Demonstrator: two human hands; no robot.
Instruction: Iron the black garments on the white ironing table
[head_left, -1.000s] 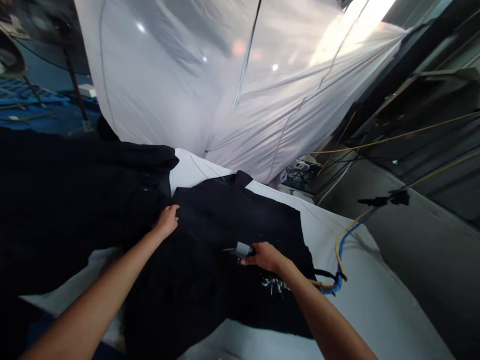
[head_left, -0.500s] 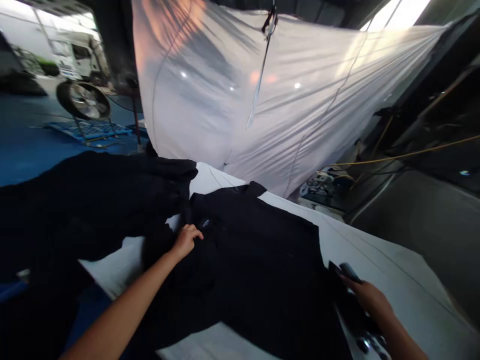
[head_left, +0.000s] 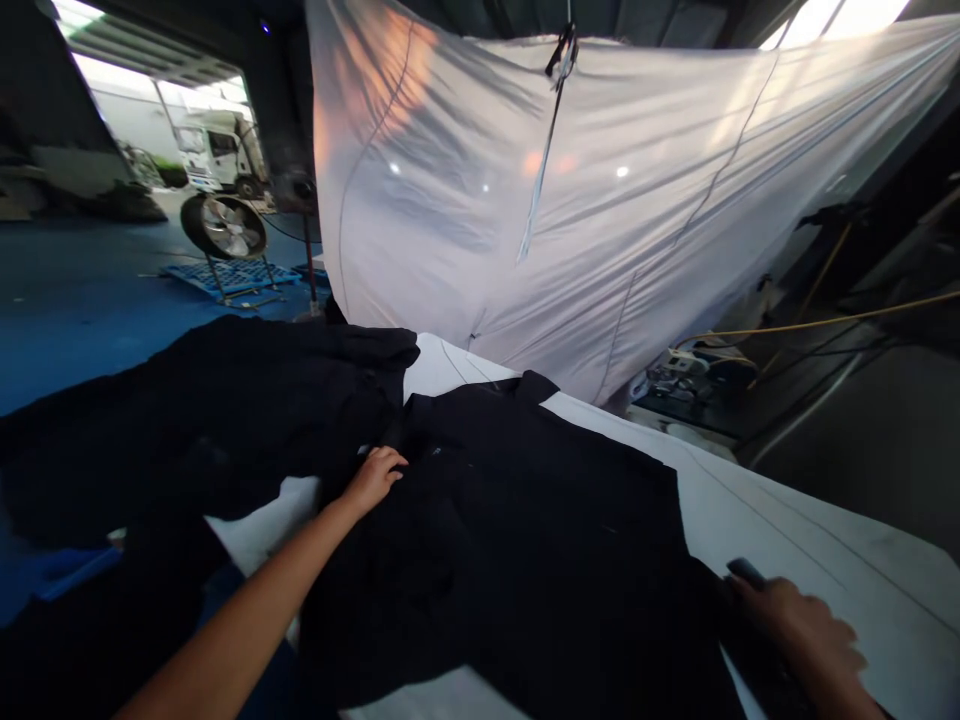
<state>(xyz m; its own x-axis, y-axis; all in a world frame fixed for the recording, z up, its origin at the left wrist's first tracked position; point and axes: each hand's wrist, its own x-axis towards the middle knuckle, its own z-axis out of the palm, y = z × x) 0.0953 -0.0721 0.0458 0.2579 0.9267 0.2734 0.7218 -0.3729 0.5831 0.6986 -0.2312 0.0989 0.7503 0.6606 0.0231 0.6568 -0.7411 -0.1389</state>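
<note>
A black garment (head_left: 525,520) lies spread flat on a white padded table (head_left: 787,520). My left hand (head_left: 375,476) rests at the garment's collar end with its fingers curled down onto the cloth. My right hand (head_left: 806,625) is at the lower right, just off the garment's right edge. It is closed round a dark iron (head_left: 746,572), of which only the handle's tip shows past my fingers. The iron's body is hidden under my hand.
A heap of black garments (head_left: 210,420) covers the table's left side. A white sheet (head_left: 600,200) hangs behind the table. A floor fan (head_left: 223,226) stands on the blue floor at far left. Cables and small gear (head_left: 697,365) lie beyond the table at right.
My right hand has carried the iron from the middle of the garment to its right edge. My left hand stays at the collar. The view has swung left.
</note>
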